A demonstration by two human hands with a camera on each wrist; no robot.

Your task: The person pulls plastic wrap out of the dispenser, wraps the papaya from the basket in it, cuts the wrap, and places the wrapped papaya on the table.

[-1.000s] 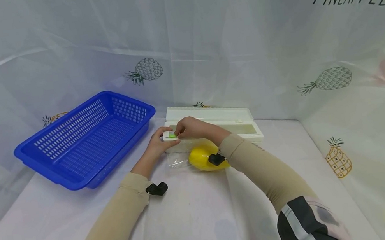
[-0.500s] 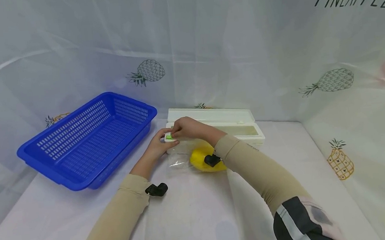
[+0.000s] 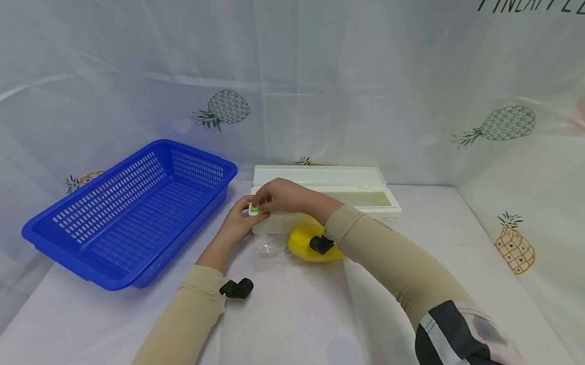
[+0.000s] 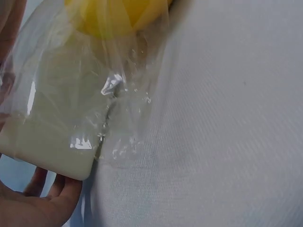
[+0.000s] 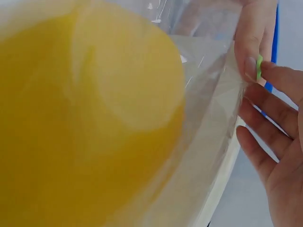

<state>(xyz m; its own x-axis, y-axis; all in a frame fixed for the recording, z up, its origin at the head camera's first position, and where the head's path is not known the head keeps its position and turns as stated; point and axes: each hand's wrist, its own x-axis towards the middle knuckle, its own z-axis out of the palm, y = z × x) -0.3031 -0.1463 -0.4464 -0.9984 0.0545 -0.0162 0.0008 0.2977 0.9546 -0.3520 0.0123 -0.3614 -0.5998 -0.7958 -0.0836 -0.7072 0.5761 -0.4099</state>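
Note:
A long white cling film dispenser [image 3: 393, 210] stands at the back, its lid [image 3: 318, 172] raised. Clear plastic film [image 4: 113, 90] hangs down its front and lies over a smooth yellow fruit-shaped thing [image 3: 301, 244]. My left hand [image 3: 236, 220] grips the dispenser's left end, thumb in front and fingers behind. At that same end, my right hand [image 3: 286, 197] pinches a small green slider [image 5: 259, 67] between thumb and forefinger. In the right wrist view, the left thumb is right beside the slider, and the other fingers of my right hand [image 5: 284, 118] are spread.
A blue plastic basket [image 3: 136, 273] with slatted sides stands to the left, close to my left hand. White cloth [image 3: 286, 326] covers the table. Behind and to the right hangs a pineapple-print sheet [image 3: 357, 80].
My right hand has slid a little to the left with the green slider, up to the dispenser's left end. The left hand keeps its grip there. The basket stays in place.

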